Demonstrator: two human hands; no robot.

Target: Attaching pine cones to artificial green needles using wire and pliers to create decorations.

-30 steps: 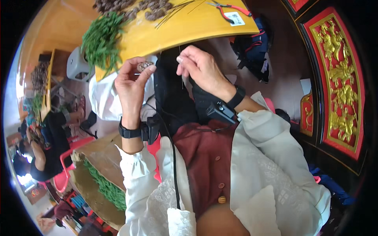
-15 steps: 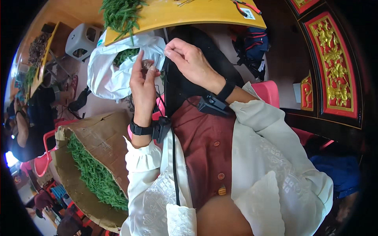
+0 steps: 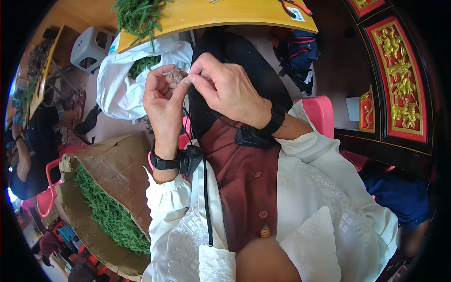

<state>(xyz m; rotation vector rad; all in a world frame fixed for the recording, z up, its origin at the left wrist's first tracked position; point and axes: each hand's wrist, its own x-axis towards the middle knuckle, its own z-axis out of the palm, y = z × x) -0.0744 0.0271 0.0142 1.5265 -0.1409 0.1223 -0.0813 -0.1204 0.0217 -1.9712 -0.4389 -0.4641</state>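
My left hand [image 3: 162, 103] holds a small brown, knobbly cluster [image 3: 178, 75], which looks like a little pine cone, between its thumb and curled fingers. My right hand [image 3: 230, 89] meets it from the right, its thumb and forefinger pinched at the tip of the left thumb. Whatever lies in that pinch is too small to make out. Both hands are above my lap. Just beyond the left hand sits an open white plastic bag [image 3: 118, 96] with green artificial sprigs [image 3: 143, 66] inside.
A yellow table [image 3: 225, 14] spans the top, bearing green sprigs [image 3: 138, 19] and red-handled pliers [image 3: 287, 8]. At lower left stands a cardboard box [image 3: 124, 164] full of green foliage [image 3: 108, 209]. A grey stool [image 3: 91, 49] and another person's arm [image 3: 22, 160] are at left.
My hands have come together: the left fingers have curled around the brown cluster, and the right pinch has moved down and left to it. The view has shifted slightly.
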